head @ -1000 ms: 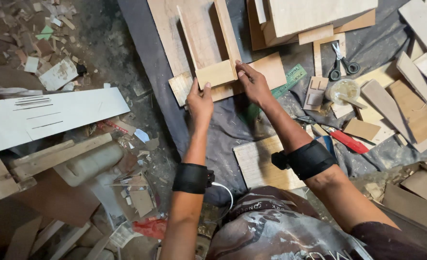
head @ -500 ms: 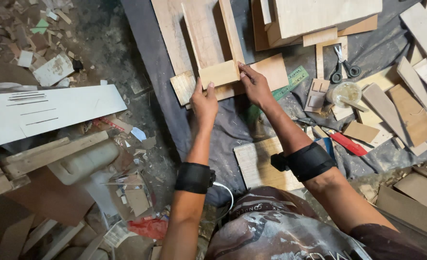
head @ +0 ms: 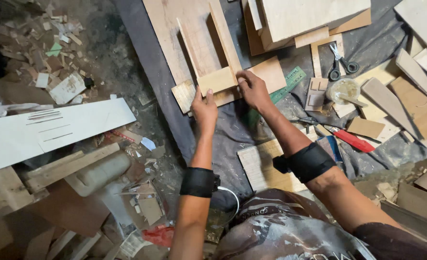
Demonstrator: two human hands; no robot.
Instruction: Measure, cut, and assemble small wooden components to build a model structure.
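Both of my hands hold a small rectangular plywood piece [head: 217,79] against the near ends of two upright plywood strips [head: 221,36] that stand on a larger flat board [head: 172,33]. My left hand [head: 205,107] grips the piece's lower left edge with the fingers curled. My right hand [head: 252,89] pinches its right end, next to a flat square plywood offcut [head: 271,72]. A smaller square offcut [head: 183,95] lies just left of my left hand. Black bands sit on both forearms.
A dark cloth [head: 232,130] covers the floor under the work. Scissors [head: 339,60], a round glue tub [head: 344,90], a green ruler [head: 285,83], a red-handled knife [head: 350,139] and several plywood pieces lie to the right. A long white board [head: 54,127] and wood scraps lie left.
The small plywood piece and both hands have stayed against the strip ends; my left hand has slid slightly along its lower edge. The view has shifted a little.
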